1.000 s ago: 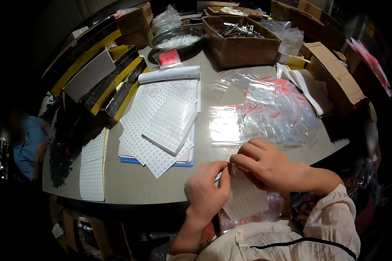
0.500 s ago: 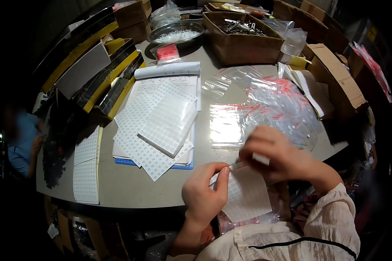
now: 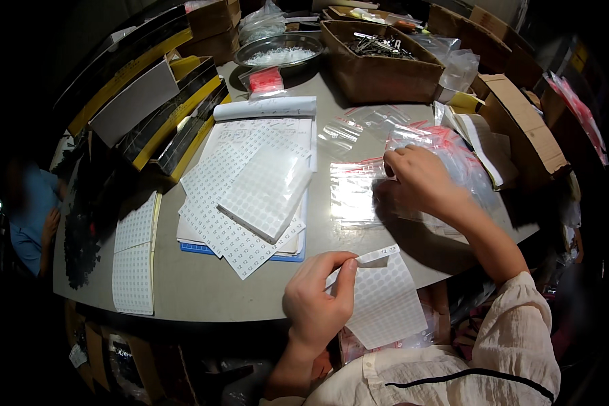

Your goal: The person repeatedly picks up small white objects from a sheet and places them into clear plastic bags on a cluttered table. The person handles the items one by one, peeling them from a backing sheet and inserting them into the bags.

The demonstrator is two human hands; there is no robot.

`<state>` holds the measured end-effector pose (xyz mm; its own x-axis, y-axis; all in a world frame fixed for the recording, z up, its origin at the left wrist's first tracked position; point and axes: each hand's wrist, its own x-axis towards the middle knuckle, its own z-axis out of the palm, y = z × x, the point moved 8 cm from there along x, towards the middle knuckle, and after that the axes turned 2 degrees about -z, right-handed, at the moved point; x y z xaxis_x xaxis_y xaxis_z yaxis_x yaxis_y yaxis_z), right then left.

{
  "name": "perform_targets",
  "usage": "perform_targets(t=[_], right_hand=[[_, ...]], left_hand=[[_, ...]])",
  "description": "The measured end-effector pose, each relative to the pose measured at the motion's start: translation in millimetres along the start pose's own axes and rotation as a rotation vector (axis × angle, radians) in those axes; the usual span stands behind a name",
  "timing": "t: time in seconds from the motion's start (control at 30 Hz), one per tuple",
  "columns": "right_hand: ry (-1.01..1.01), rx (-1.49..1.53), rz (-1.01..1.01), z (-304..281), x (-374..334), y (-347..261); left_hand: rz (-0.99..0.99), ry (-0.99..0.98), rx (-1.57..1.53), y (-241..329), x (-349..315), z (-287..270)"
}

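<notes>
My left hand (image 3: 320, 298) pinches the upper left corner of a sticker sheet (image 3: 384, 298) between thumb and fingers. The sheet is pale, with rows of round labels, and hangs past the table's front edge; a narrow strip along its top is bent up, two printed labels showing at the right end. Over the clear zip bags, my right hand (image 3: 423, 179) has its fingers curled and drawn together at the right side of a neat stack of red-edged bags (image 3: 354, 196). Whatever the fingertips hold is hidden. Behind that hand spreads a loose pile of zip bags (image 3: 470, 169).
Left of centre, a packet of label sheets (image 3: 267, 193) lies on printed sheets and a blue clipboard (image 3: 203, 250). A cardboard box of metal pieces (image 3: 379, 78) and a metal bowl (image 3: 277, 57) stand behind. Black-and-yellow boxes (image 3: 176, 122) line the left; another person (image 3: 34, 216) is beyond.
My right hand has left the sticker sheet and moved up and away to the zip bags. The left hand keeps its pinch on the sheet, whose top strip is now uncovered.
</notes>
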<state>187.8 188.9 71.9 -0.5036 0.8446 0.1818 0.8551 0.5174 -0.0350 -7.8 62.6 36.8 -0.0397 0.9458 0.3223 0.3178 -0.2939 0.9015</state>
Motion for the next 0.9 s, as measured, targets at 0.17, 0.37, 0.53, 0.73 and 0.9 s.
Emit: perform_targets(t=[0.17, 0.37, 0.53, 0.73, 0.9], right_hand=[[0.06, 0.387, -0.168, -13.1, 3.6, -20.2], [0.175, 0.056, -0.338, 13.7, -2.3, -36.1], [0.189, 0.021, -0.159, 11.8, -4.7, -15.8], [0.088, 0.196, 0.08, 10.7, -22.2, 41.7], [0.216, 0.436, -0.048, -19.8, -50.1, 11.2]], left_hand=[[0.006, 0.005, 0.003, 0.3, -0.7, -1.8], [0.013, 0.002, -0.01, -0.9, -0.5, -0.6], [0.017, 0.026, 0.005, 0.4, -1.6, -3.0], [0.028, 0.041, 0.022, 4.3, -2.6, -4.5], [0.048, 0.046, 0.024, 0.6, -3.9, -0.8]])
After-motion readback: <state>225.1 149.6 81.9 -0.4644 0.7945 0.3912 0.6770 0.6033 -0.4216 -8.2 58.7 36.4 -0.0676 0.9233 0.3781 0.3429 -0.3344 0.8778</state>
